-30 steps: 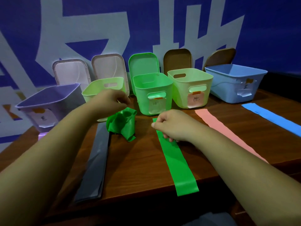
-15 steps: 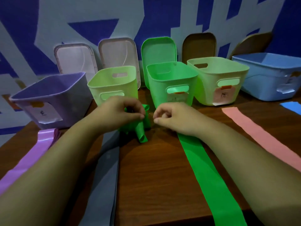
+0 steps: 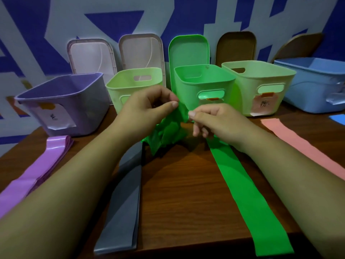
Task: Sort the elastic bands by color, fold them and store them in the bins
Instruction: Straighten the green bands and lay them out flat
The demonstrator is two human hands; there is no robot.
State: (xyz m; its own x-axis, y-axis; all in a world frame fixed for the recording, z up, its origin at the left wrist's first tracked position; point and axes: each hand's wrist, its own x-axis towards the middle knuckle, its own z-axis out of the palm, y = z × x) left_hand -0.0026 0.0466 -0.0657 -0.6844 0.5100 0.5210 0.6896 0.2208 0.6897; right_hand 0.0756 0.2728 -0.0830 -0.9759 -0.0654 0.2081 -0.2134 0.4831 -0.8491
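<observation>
Both hands, left (image 3: 147, 107) and right (image 3: 211, 118), pinch the limp green band (image 3: 168, 133) (soft, stretchy); best held at its edges.

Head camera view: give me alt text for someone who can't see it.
The left hand and right hand pinch a crumpled green band over a wooden table, just before the green bin. A purple band, grey band, flat green band, pink band and blue band lie on it.

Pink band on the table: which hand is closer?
Right. The right hand, pinching the crumpled green band, is just left of the pink band; the left hand is farther left.
</observation>
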